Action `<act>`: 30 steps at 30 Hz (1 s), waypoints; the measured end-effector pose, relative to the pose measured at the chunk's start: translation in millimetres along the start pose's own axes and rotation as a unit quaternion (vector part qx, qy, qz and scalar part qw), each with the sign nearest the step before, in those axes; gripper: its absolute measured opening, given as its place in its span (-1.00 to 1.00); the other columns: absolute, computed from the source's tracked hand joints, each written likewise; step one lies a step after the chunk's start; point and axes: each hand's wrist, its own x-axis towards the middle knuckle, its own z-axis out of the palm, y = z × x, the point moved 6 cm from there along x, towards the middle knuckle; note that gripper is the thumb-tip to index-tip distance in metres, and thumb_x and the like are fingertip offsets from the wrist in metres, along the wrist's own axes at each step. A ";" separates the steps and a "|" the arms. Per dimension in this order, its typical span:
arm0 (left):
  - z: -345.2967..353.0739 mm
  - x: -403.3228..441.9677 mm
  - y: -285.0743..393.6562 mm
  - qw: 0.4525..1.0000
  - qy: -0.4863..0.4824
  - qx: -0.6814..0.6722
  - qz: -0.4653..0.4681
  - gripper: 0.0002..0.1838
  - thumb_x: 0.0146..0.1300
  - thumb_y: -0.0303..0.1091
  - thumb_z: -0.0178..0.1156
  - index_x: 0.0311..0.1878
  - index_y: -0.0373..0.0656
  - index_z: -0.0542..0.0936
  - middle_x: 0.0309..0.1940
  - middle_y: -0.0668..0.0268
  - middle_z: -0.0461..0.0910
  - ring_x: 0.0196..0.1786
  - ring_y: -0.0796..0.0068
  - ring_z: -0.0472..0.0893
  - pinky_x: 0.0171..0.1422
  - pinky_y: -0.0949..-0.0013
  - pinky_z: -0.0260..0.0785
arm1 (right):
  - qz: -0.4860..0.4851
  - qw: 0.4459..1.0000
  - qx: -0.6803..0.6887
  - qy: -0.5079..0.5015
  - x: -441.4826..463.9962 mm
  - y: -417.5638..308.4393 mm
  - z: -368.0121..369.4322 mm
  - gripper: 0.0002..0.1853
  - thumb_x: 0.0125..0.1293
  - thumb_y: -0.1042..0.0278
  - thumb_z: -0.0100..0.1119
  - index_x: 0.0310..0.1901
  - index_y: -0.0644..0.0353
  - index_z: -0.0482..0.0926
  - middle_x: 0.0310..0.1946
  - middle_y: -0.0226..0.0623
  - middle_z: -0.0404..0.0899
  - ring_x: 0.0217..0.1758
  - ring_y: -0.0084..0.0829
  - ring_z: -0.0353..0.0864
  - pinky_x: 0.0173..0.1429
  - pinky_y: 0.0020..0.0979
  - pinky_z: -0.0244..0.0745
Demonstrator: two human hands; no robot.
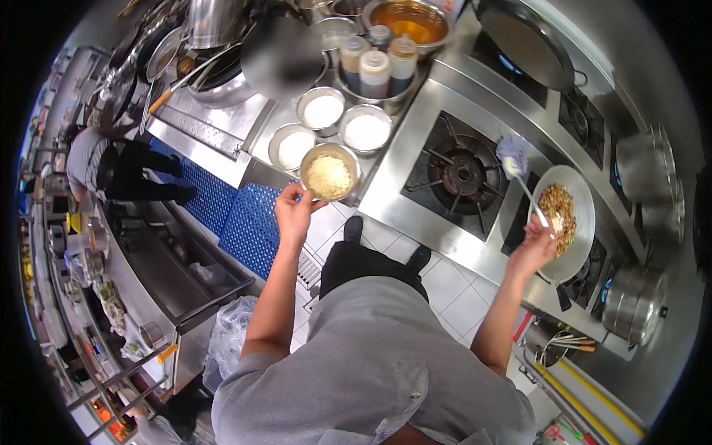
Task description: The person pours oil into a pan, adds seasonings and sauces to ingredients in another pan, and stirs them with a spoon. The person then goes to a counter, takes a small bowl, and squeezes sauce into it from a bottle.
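My left hand (295, 215) grips the rim of a small metal bowl (329, 172) that holds a pale yellow powder or crumb. Just beyond it stand three metal bowls of white powder, one of them (366, 131) at the right. On the other side my right hand (535, 248) is closed round a thin white-handled utensil (531, 197) over the near edge of a pan (582, 245). Browned, diced food (558, 210) lies in this pan. The far end of the utensil is near a crumpled whitish cloth or plastic (512, 152).
An unlit burner (463, 174) sits between my hands. Squeeze bottles (374, 73) and a bowl of amber liquid (409, 22) stand at the back. Blue flames show under a large wok (523, 41) and near a pot (634, 304). A co-worker (93, 163) stands at the left.
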 end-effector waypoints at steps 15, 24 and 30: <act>-6.5 162.1 89.2 0.821 0.027 0.453 0.346 -0.62 0.32 -0.07 0.24 -0.10 -0.25 0.67 -0.15 0.01 0.68 -0.08 -0.08 0.61 0.07 0.03 0.41 | 0.138 0.979 0.037 -0.145 -159.9 24.9 204.4 -0.68 0.59 0.21 -0.01 0.05 0.35 0.53 -0.23 -0.12 0.68 -0.28 -0.52 0.56 -0.08 -0.48 0.48; 13.4 290.1 -2.0 0.891 -0.258 0.366 0.079 -0.73 0.10 -0.24 0.29 -0.47 -0.31 0.63 -0.58 0.06 0.61 -0.48 0.24 0.60 -0.29 0.18 0.42 | 0.138 0.984 0.018 -0.115 -191.4 15.8 230.0 -0.68 0.60 0.22 -0.06 0.01 0.34 0.56 -0.26 -0.15 0.70 -0.29 -0.56 0.58 -0.07 -0.50 0.49; 16.4 253.7 37.0 0.877 -0.230 0.395 0.149 -0.71 0.07 -0.33 0.29 -0.61 -0.33 0.49 -0.72 0.12 0.47 -0.64 0.30 0.46 -0.43 0.22 0.33 | 0.134 0.979 -0.030 -0.149 -194.1 17.1 251.2 -0.64 0.61 0.17 -0.05 0.02 0.35 0.56 -0.27 -0.16 0.70 -0.23 -0.53 0.62 -0.06 -0.47 0.48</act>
